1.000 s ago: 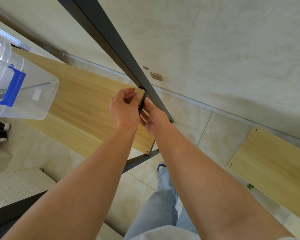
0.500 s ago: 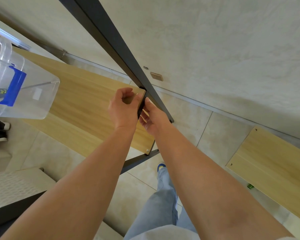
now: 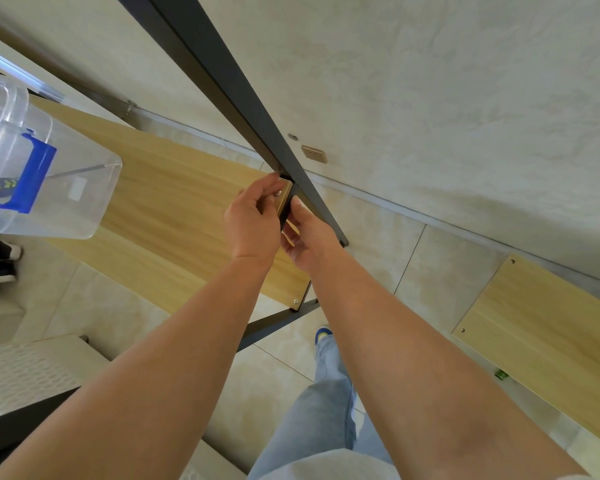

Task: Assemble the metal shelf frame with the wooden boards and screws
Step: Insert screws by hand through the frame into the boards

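wooden board [image 3: 174, 216] seated in metal frame [image 3: 243, 98]; near corner screw [image 3: 295, 301] in at 6 o'clock of hands. left hand [image 3: 252, 221] fingers pinch a screw [image 3: 278, 193] at far corner, right hand [image 3: 303, 239] fingers curl round frame bar beside it. judged partway: 2nd board [image 3: 541, 341] lies loose on floor at 4 o'clock.

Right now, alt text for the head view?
Both hands work at the far corner of a wooden board against a dark metal post: the left hand pinches a screw, the right hand steadies the edge. A spare board lies on the floor.
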